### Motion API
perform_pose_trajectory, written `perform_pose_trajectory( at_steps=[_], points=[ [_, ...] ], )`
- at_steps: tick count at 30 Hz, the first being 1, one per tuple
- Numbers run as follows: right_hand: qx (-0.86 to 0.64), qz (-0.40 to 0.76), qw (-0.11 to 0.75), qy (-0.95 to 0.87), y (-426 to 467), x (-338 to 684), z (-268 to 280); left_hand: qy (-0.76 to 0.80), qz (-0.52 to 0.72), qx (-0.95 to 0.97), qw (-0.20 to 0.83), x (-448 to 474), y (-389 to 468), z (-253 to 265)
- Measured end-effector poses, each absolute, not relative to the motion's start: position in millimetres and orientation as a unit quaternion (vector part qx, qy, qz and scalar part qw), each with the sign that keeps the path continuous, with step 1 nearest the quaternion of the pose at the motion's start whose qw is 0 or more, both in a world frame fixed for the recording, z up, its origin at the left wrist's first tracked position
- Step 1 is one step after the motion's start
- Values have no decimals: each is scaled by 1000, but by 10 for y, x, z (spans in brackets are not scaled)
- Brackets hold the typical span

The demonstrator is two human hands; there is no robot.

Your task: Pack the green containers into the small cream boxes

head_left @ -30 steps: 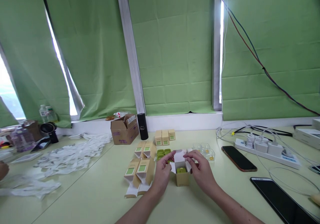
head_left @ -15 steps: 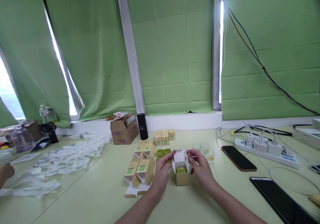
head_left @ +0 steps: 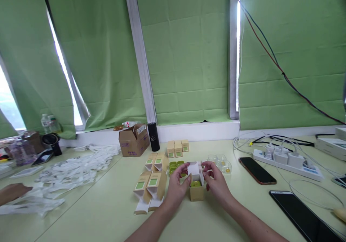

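A small kraft cardboard box [head_left: 197, 194] stands upright on the table with its white-lined flaps open. Inside it, near the top, sits a green item [head_left: 196, 184]. From the left, my left hand [head_left: 177, 182] grips the raised lid and side flap between thumb and fingers. On the other side, my right hand [head_left: 215, 179] pinches the edge of the right flap. Partly hidden behind my left hand are several green square pieces [head_left: 175, 165]. Several open kraft boxes with green labels [head_left: 153, 183] lie just left of my hands. Clear plastic cups with yellow bits [head_left: 221, 162] sit behind my right hand.
Closed small boxes [head_left: 177, 149] stand at the back, near a brown carton [head_left: 134, 141] and a black cylinder [head_left: 153, 137]. Phones [head_left: 257, 170] and a power strip [head_left: 288, 163] lie right. Another person's hand [head_left: 14, 193] is over white strips [head_left: 78, 168] left.
My left thumb has moved right onto the box's side flap. The box stays in place. At far left, the other person's hand has reached further right over the white strips.
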State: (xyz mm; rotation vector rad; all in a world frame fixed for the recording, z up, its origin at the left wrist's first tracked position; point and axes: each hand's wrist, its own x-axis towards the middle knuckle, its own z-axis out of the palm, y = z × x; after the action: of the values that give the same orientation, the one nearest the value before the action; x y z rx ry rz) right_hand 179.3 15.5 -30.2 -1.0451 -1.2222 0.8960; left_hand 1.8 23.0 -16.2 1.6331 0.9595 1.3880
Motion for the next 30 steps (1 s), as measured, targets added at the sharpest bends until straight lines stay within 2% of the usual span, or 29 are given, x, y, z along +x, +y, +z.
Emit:
perform_pose_trajectory(
  at_steps=[14,30],
  points=[
    [-428,410,603,-534,125,1766,-326,382,543,644,379,39,211,-161],
    [-452,409,553,-568,94,1731,-353,398,531,661,349,46,161,-135]
  ],
)
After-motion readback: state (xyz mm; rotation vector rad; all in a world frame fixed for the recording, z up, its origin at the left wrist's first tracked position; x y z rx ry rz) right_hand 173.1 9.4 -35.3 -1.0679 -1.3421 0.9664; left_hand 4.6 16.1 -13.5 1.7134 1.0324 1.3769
